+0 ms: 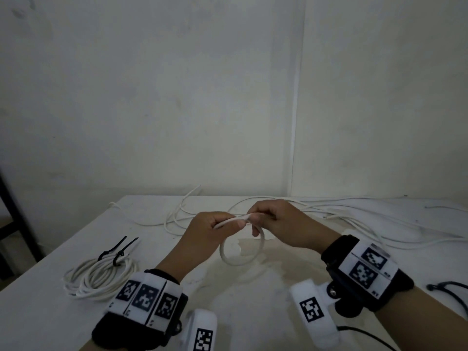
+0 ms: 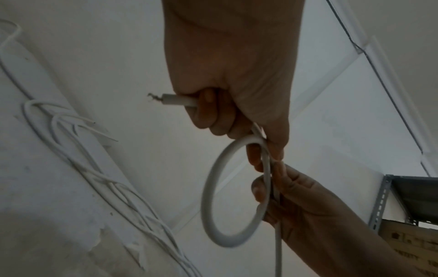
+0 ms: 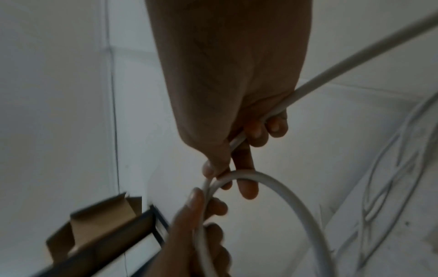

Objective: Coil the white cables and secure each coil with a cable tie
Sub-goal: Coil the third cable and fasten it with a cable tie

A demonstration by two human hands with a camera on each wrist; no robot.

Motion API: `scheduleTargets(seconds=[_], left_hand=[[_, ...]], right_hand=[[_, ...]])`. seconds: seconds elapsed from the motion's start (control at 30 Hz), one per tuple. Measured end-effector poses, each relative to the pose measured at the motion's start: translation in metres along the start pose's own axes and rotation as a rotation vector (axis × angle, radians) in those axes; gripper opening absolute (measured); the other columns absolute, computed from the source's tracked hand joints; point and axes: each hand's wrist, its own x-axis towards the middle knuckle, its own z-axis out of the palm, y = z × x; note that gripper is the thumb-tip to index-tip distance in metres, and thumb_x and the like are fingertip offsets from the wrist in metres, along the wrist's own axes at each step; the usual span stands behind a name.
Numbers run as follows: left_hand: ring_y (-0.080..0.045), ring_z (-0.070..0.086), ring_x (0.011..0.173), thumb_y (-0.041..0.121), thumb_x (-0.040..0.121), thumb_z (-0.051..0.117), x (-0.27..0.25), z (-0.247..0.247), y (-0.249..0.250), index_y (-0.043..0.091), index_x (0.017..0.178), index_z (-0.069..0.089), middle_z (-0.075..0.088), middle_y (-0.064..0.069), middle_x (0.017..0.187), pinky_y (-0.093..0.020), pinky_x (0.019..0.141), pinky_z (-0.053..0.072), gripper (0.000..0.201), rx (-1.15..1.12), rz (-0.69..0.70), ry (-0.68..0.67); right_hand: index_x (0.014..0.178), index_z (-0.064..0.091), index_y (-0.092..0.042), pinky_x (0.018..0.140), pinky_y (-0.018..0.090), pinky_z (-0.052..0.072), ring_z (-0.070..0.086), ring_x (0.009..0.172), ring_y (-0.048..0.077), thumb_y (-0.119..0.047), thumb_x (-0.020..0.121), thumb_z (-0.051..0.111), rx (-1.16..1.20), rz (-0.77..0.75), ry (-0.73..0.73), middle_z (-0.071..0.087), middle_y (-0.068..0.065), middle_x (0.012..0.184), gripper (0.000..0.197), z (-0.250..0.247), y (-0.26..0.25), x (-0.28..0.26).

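A white cable forms one small loop [image 1: 241, 259] hanging above the table between my hands. My left hand [image 1: 215, 230] grips the cable near its frayed end [image 2: 166, 98], thumb and fingers curled round it. My right hand [image 1: 276, 221] pinches the same cable where the loop [image 2: 211, 202] crosses itself; the rest of the cable [image 3: 343, 75] runs out past my palm. Loose white cables [image 1: 354, 216] lie tangled across the back of the table. A finished white coil [image 1: 98, 277] bound by a black cable tie [image 1: 119, 252] lies at the left.
The white table [image 1: 253, 300] meets a white wall at its far edge. Black ties [image 1: 448, 290] lie at the right edge. A dark metal frame [image 1: 15, 211] stands left of the table. A metal shelf [image 2: 403, 202] and a cardboard box [image 3: 94, 223] show in the wrist views.
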Motion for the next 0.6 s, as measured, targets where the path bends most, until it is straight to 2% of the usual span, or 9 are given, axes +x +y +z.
scheduleTargets(seconds=[0.1,0.13,0.2,0.23,0.3,0.37,0.47,0.53,0.6], left_hand=[[-0.005,0.041,0.051,0.024,0.078,0.071,0.004,-0.001,0.0,0.033,0.054,0.067,0.05,0.007,0.053,-0.02,0.053,0.031,0.026,0.038,-0.017,0.051],[-0.004,0.038,0.048,0.027,0.077,0.072,0.004,-0.001,0.0,0.033,0.049,0.065,0.046,0.01,0.048,-0.02,0.052,0.029,0.029,0.059,-0.025,0.06],[-0.005,0.033,0.044,0.033,0.076,0.072,0.005,0.0,0.0,0.031,0.041,0.057,0.039,0.01,0.042,-0.021,0.051,0.025,0.038,0.104,-0.035,0.079],[-0.006,0.032,0.043,0.036,0.075,0.072,0.006,0.001,0.001,0.029,0.038,0.052,0.037,0.01,0.04,-0.021,0.05,0.024,0.043,0.126,-0.033,0.091],[-0.007,0.029,0.041,0.039,0.075,0.071,0.006,0.003,0.003,0.026,0.035,0.046,0.033,0.008,0.038,-0.02,0.048,0.022,0.049,0.176,-0.036,0.11],[-0.008,0.029,0.041,0.041,0.075,0.071,0.006,0.004,0.003,0.022,0.037,0.043,0.031,0.007,0.038,-0.018,0.047,0.02,0.051,0.212,-0.042,0.122],[-0.009,0.028,0.043,0.045,0.074,0.071,0.004,0.005,0.003,0.017,0.043,0.042,0.03,0.007,0.041,-0.019,0.047,0.02,0.051,0.248,-0.049,0.147],[-0.01,0.03,0.041,0.048,0.074,0.07,0.003,0.006,0.005,0.02,0.038,0.041,0.031,0.006,0.038,-0.02,0.047,0.02,0.054,0.28,-0.06,0.154],[-0.01,0.031,0.038,0.049,0.073,0.07,0.003,0.006,0.006,0.024,0.034,0.042,0.032,0.006,0.035,-0.02,0.046,0.02,0.055,0.317,-0.066,0.16]], right_hand=[[0.081,0.062,-0.019,0.081,0.025,0.047,0.062,0.072,0.004,-0.015,0.094,0.05,0.13,0.04,-0.01,0.067,-0.002,0.07,0.018,-0.006,-0.004,0.0],[0.083,0.062,-0.017,0.078,0.021,0.048,0.061,0.069,0.001,-0.015,0.095,0.05,0.151,0.054,-0.009,0.068,-0.001,0.07,0.017,-0.007,-0.005,-0.001],[0.087,0.062,-0.01,0.061,0.006,0.041,0.056,0.056,-0.007,-0.014,0.095,0.048,0.187,0.095,-0.002,0.067,0.001,0.07,0.016,-0.008,-0.009,-0.003],[0.09,0.062,-0.008,0.054,0.004,0.037,0.054,0.05,-0.008,-0.014,0.095,0.048,0.201,0.113,0.006,0.066,0.002,0.07,0.016,-0.008,-0.01,-0.004],[0.091,0.062,-0.007,0.048,0.003,0.034,0.05,0.045,-0.007,-0.014,0.096,0.047,0.217,0.136,0.027,0.066,0.003,0.07,0.017,-0.008,-0.01,-0.006],[0.089,0.062,-0.01,0.049,0.004,0.034,0.05,0.045,-0.007,-0.015,0.095,0.048,0.228,0.156,0.046,0.067,0.002,0.069,0.016,-0.007,-0.009,-0.007],[0.081,0.064,-0.017,0.059,0.004,0.038,0.055,0.056,-0.007,-0.019,0.093,0.053,0.242,0.173,0.073,0.066,-0.002,0.065,0.017,-0.003,-0.007,-0.008],[0.075,0.065,-0.018,0.059,0.003,0.038,0.053,0.053,-0.007,-0.02,0.091,0.055,0.237,0.158,0.084,0.064,-0.001,0.063,0.019,-0.003,-0.009,-0.009],[0.078,0.066,-0.013,0.057,0.003,0.037,0.053,0.05,-0.007,-0.019,0.092,0.054,0.24,0.173,0.084,0.065,0.002,0.066,0.02,-0.004,-0.011,-0.011]])
